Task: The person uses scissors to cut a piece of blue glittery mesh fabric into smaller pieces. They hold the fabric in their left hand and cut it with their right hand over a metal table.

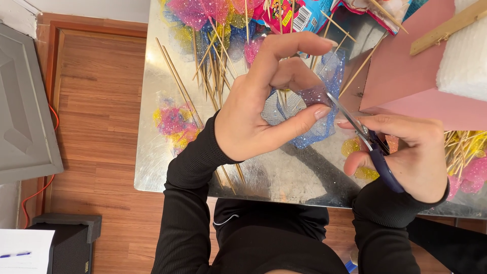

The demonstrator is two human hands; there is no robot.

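Our left hand (253, 111) pinches blue glitter net (309, 114) above the shiny table (284, 177). Our right hand (406, 152) grips scissors (373, 147), blades at the net's edge. We think cutting has barely begun.

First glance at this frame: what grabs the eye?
Dead centre, the left hand pinches a piece of glittery blue mesh while the right hand works blue-handled scissors into its edge. Behind them, thin wooden skewers lie scattered over a shiny metal table among pink and yellow mesh tufts. A pink box stands at upper right.
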